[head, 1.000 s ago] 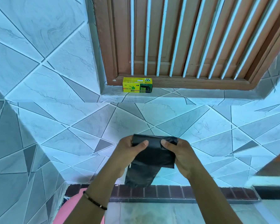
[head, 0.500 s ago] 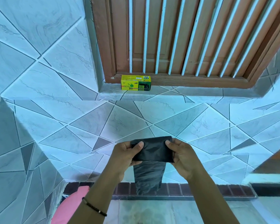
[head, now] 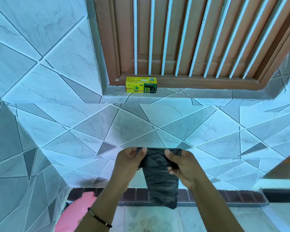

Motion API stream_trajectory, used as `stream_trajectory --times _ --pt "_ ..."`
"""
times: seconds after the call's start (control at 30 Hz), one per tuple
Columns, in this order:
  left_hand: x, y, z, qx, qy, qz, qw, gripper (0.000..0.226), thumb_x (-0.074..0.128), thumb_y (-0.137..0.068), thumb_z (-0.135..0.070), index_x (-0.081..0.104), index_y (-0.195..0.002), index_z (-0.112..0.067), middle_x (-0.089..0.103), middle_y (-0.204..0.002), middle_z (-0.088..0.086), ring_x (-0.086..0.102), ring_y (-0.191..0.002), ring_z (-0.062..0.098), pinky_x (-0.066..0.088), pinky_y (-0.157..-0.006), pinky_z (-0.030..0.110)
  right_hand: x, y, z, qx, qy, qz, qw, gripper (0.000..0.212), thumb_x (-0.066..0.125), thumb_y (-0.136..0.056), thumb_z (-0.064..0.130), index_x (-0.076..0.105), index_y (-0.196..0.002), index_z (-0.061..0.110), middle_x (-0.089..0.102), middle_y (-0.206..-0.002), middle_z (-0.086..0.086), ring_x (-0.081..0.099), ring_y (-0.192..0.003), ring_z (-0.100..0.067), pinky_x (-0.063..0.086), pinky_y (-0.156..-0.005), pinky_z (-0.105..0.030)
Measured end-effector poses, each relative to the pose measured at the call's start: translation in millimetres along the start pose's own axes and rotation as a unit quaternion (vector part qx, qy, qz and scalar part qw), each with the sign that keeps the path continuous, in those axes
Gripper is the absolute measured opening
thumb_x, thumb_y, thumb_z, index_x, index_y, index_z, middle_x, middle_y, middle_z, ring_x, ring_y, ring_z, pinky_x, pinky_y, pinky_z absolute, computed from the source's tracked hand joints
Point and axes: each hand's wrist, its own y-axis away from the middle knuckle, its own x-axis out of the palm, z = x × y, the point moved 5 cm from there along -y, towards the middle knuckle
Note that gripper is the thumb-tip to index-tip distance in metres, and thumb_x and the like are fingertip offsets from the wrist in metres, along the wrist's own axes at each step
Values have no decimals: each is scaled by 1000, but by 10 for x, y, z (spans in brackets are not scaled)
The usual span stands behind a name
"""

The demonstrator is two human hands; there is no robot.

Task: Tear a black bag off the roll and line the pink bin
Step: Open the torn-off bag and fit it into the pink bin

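Head view, single frame. The person stands facing a tiled wall (head: 74, 114), both forearms raised in front of the chest.

Left hand (head: 129, 163): thumb across the front of the roll of black bags (head: 157, 159), fingers curled behind it, pinching its left end. A thin dark beaded bracelet (head: 100, 218) sits on the left wrist.

Right hand (head: 182, 166): thumb pressed on the front of the roll near its upper right, fingers wrapped behind and under, pinching its right end. Both hands are closed on the roll; neither is spread.

The roll is held level between the two hands, well clear of the wall. One black bag (head: 162, 188) hangs straight down from it as a flat, folded strip, its lower edge level with the dark brick-coloured border (head: 224, 195) at the foot of the wall. Whether the strip is already parted from the roll cannot be told; the join is hidden by the fingers.

Pink bin (head: 77, 213): on the floor at lower left, against the corner of the wall, partly hidden behind the left forearm. Only a curved pink part shows; the opening is not visible.

Above, a yellow-green bin-bag box (head: 141, 84) lies on the tiled window ledge (head: 208, 95), touching the brown wooden frame (head: 107, 47). White vertical bars (head: 179, 36) run in front of the shutters.
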Motion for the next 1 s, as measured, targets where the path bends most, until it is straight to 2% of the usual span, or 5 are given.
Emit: stream_trajectory --times 0.13,0.37,0.47,0.67,1.0 --pt "-26 76 -85 118 -198 -47 972 63 65 -76 -51 40 -130 -30 42 -122 -19 44 -111 3 39 -93 26 -13 -5 5 -22 13 -39 999 19 71 -77 17 61 -73 2 60 -56 -8 43 -37 -14 39 -37 -23" --pt "205 185 -154 346 -442 28 827 25 56 -80 -42 66 -97 -28 69 -96 -8 60 -96 18 46 -83 33 -44 -42 -31 -14 26 -61 998 23 72 -78 20 62 -73 1 59 -61 -15 45 -37 -15 40 -35 -23" --pt "167 191 -172 325 -420 -14 847 24 45 -93 -30 68 -98 -25 72 -88 -4 62 -87 19 43 -74 28 -46 -38 -50 2 23 -44 999 33 68 -77 33 61 -84 2 66 -66 -11 53 -45 -16 44 -39 -24" --pt "81 99 41 80 -77 8 994 10 63 -84 -12 69 -76 -16 72 -67 -1 65 -62 14 51 -58 21 93 6 -13 -22 35 63 997 48 55 -74 47 67 -102 10 74 -94 -8 65 -73 -19 52 -64 -31" --pt "67 131 83 2 43 24 999 14 65 -84 -16 65 -71 -10 68 -65 7 63 -61 17 56 -58 23 175 74 -3 -93 133 75 984 17 67 -78 -4 73 -85 10 74 -81 -5 68 -70 -17 54 -65 -26"
